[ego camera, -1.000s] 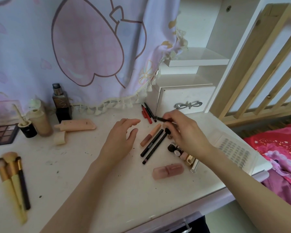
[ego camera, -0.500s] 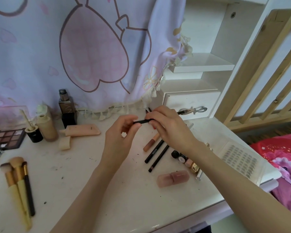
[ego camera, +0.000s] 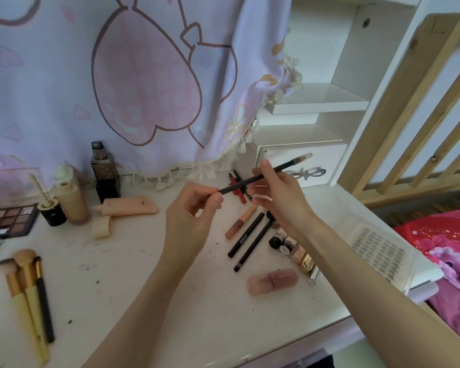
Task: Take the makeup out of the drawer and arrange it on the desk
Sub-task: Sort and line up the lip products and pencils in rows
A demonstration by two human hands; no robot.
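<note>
A thin black pencil with a clear cap is held above the white desk, tilted up to the right. My left hand pinches its lower end between thumb and fingertips. My right hand grips its middle. Under my hands lie a red pencil, a peach lip gloss, two black pencils, small pots and tubes and a pink lipstick case. The small white drawer with a bow handle stands shut behind my right hand.
At the left are brushes, an eyeshadow palette, a foundation bottle, a dark bottle, a peach tube and a sponge. A clear tray of lashes sits at the desk's right edge, beside a pink bed.
My right hand lifted the black pencil off the desk. My left hand rose and took hold of its lower end. The camera tilted up a little.
</note>
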